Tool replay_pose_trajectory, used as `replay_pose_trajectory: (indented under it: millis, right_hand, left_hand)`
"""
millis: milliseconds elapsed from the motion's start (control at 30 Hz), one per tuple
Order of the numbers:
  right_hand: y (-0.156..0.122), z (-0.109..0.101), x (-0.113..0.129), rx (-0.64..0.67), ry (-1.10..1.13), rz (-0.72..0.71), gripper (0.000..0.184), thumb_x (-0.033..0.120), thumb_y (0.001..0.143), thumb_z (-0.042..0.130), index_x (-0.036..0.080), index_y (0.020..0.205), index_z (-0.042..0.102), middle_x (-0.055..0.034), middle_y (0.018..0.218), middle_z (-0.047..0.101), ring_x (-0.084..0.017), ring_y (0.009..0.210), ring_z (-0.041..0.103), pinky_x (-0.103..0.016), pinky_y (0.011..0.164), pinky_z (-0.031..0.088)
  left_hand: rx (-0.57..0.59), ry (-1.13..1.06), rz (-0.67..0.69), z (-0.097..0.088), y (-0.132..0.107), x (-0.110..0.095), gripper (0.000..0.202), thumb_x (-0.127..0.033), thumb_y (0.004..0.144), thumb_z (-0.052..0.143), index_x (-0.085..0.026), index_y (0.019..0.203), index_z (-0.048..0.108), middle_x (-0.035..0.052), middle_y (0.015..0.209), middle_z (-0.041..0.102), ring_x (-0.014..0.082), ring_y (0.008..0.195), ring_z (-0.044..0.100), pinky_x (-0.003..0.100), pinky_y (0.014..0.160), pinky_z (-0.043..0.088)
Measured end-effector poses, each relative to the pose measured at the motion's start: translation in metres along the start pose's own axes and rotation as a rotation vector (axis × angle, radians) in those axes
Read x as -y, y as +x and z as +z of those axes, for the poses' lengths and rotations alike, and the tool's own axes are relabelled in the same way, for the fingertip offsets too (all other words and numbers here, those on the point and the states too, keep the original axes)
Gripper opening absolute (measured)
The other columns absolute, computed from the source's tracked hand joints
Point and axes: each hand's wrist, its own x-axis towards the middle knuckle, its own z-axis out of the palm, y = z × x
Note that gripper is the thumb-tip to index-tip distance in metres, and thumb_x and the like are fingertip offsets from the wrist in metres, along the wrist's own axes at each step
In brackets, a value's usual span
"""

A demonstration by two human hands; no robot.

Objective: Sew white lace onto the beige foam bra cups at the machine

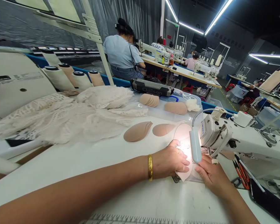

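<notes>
A beige foam cup piece lies on the white table under the head of a white sewing machine, brightly lit by a small gooseneck lamp. My left hand, with a gold bangle and a ring, lies flat on the piece with fingers pressed down on its near edge. My right hand rests beside it, fingers on the piece's right edge below the presser foot. Both hands press the piece rather than grip it.
More beige cups lie just beyond, others in a clear plastic bin. A heap of white lace fabric covers the left. Thread cones stand behind. Red scissors lie at right. A person sits at the far table.
</notes>
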Motion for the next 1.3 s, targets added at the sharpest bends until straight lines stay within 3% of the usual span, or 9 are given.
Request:
replay_pose_trajectory:
  millis: [100, 300, 367, 467, 633, 833, 1100, 1300]
  right_hand:
    - [0.0, 0.004, 0.0, -0.012, -0.091, -0.006, 0.03, 0.034, 0.106, 0.044, 0.03, 0.118, 0.071, -0.0064, 0.11, 0.074, -0.025, 0.102, 0.066, -0.04, 0.09, 0.053]
    - [-0.003, 0.007, 0.001, 0.01, -0.201, 0.031, 0.026, 0.03, 0.106, 0.045, 0.03, 0.11, 0.071, -0.0037, 0.112, 0.075, -0.025, 0.099, 0.065, -0.044, 0.092, 0.049]
    - [-0.004, 0.008, 0.0, 0.004, -0.227, 0.033, 0.027, 0.03, 0.106, 0.045, 0.03, 0.116, 0.07, -0.0039, 0.117, 0.074, -0.026, 0.103, 0.065, -0.046, 0.096, 0.047]
    - [-0.005, 0.009, -0.004, -0.015, -0.275, 0.034, 0.029, 0.032, 0.107, 0.045, 0.029, 0.123, 0.068, -0.0064, 0.127, 0.072, -0.028, 0.112, 0.064, -0.053, 0.103, 0.043]
    - [-0.007, 0.012, -0.012, -0.005, -0.315, 0.037, 0.031, 0.033, 0.107, 0.043, 0.028, 0.125, 0.067, -0.008, 0.128, 0.071, -0.031, 0.118, 0.063, -0.058, 0.106, 0.042]
    - [-0.007, 0.016, -0.014, -0.064, -0.318, 0.047, 0.03, 0.033, 0.104, 0.049, 0.031, 0.128, 0.066, -0.0081, 0.13, 0.07, -0.031, 0.119, 0.063, -0.055, 0.102, 0.049]
    - [-0.004, 0.012, -0.012, -0.053, -0.304, -0.022, 0.028, 0.027, 0.104, 0.05, 0.027, 0.125, 0.068, -0.0071, 0.128, 0.072, -0.03, 0.116, 0.065, -0.057, 0.109, 0.045]
    - [-0.003, 0.013, -0.011, -0.087, -0.291, -0.014, 0.033, 0.028, 0.103, 0.049, 0.03, 0.131, 0.066, -0.0074, 0.127, 0.072, -0.03, 0.115, 0.066, -0.055, 0.105, 0.049]
  left_hand:
    - [0.026, -0.065, 0.088, -0.004, 0.001, -0.001, 0.016, -0.013, 0.087, 0.061, -0.027, 0.088, 0.068, -0.0027, 0.07, 0.065, 0.0163, 0.07, 0.057, 0.037, 0.085, 0.035]
    - [0.059, -0.072, 0.09, -0.008, 0.002, 0.0, 0.015, -0.011, 0.088, 0.06, -0.023, 0.081, 0.065, -0.0039, 0.069, 0.064, 0.0152, 0.067, 0.056, 0.04, 0.09, 0.033]
    - [0.073, -0.068, 0.07, -0.007, 0.002, 0.001, 0.016, -0.011, 0.086, 0.062, -0.025, 0.092, 0.067, -0.0041, 0.077, 0.069, 0.0162, 0.071, 0.059, 0.042, 0.092, 0.032]
    - [0.076, -0.075, 0.024, -0.003, 0.002, 0.005, 0.036, -0.01, 0.079, 0.069, -0.031, 0.108, 0.068, -0.0025, 0.101, 0.074, 0.0197, 0.086, 0.065, 0.04, 0.093, 0.034]
    - [0.094, -0.111, 0.009, 0.0, 0.005, 0.012, 0.049, -0.003, 0.066, 0.068, -0.03, 0.107, 0.07, 0.0011, 0.119, 0.073, 0.0239, 0.098, 0.066, 0.039, 0.092, 0.036]
    - [0.076, -0.126, -0.029, -0.001, 0.008, 0.017, 0.043, -0.002, 0.065, 0.062, -0.027, 0.098, 0.07, -0.0009, 0.118, 0.074, 0.0231, 0.099, 0.065, 0.04, 0.095, 0.034]
    - [0.044, -0.117, -0.008, 0.008, 0.006, 0.024, 0.029, -0.008, 0.074, 0.062, -0.027, 0.092, 0.072, 0.0009, 0.103, 0.075, 0.0228, 0.092, 0.064, 0.049, 0.104, 0.024]
    - [0.027, -0.132, -0.01, 0.017, 0.007, 0.028, 0.017, -0.014, 0.08, 0.063, -0.027, 0.088, 0.072, 0.0006, 0.098, 0.074, 0.0204, 0.089, 0.065, 0.046, 0.105, 0.026]
